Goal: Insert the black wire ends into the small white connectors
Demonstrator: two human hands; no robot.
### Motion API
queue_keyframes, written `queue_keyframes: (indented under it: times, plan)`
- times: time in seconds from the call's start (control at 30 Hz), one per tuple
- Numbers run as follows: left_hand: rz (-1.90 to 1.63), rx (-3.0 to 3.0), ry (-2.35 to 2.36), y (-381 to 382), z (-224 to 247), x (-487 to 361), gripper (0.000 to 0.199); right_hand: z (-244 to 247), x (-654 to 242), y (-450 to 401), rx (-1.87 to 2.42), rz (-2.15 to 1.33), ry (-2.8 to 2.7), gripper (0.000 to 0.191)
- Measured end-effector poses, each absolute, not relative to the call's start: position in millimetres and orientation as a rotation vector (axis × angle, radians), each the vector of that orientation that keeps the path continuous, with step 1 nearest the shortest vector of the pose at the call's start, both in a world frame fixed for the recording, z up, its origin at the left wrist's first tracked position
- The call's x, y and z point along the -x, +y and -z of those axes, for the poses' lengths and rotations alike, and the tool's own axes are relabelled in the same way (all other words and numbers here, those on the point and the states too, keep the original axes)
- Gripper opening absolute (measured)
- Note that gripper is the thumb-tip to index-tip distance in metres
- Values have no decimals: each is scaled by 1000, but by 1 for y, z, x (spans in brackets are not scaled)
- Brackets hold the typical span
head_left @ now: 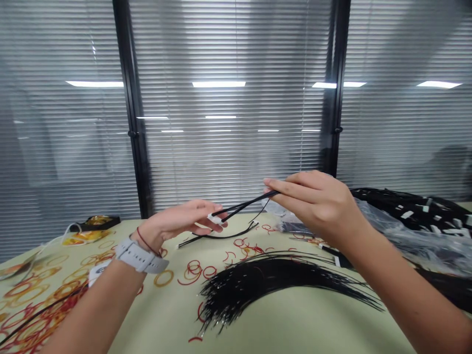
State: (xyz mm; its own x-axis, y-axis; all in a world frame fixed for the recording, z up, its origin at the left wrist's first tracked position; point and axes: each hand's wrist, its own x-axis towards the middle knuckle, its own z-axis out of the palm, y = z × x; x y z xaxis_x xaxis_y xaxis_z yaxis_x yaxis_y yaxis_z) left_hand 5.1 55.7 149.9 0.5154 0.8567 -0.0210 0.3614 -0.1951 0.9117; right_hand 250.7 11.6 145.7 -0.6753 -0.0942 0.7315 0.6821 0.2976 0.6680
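Observation:
Black wires (245,204) stretch between my two hands above the table. A white plastic connector (217,219) caps their left end, with the fingers of my left hand (188,216) closed around it. My right hand (313,196) pinches the wires toward their other end, thumb and fingers pressed together. Some loose black leads (221,237) hang or lie just under the connector; whether they belong to the held wires I cannot tell. Below my hands, a thick bundle of black wires (273,278) with bare tips lies on the table.
Red and yellow rubber bands (37,305) are strewn over the pale green table (295,329), mostly at left. A black tray (99,222) stands at the back left. Clear plastic bags (435,250) and a pile of black cables with white connectors (424,211) lie at right. Blind-covered glass stands behind.

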Motion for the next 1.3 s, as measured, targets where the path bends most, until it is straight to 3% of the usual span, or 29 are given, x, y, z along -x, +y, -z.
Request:
queue_keyframes:
  times: [0.3, 0.6, 0.8, 1.03, 1.13, 1.3]
  plan:
    - [-521, -1665, 851, 50, -149, -14, 49, -139, -264, 30, 541, 1351, -1864, 16]
    - [-898, -1379, 646, 43, -154, -16, 23, -136, -273, 40, 637, 1208, -1936, 22]
    - [-1125, -1723, 768, 50, -151, -18, 35, -143, -266, 28, 698, 466, -2070, 18]
    - [-1405, -1866, 773, 65, -147, -13, 30, -145, -261, 20, 595, -395, -1844, 13]
    - [-1484, -1847, 781, 66, -147, -10, 30, -146, -262, 21, 541, -422, -1700, 11]
    - [-1479, -1887, 791, 66, -147, -10, 30, -146, -252, 12, 726, -172, -1800, 16]
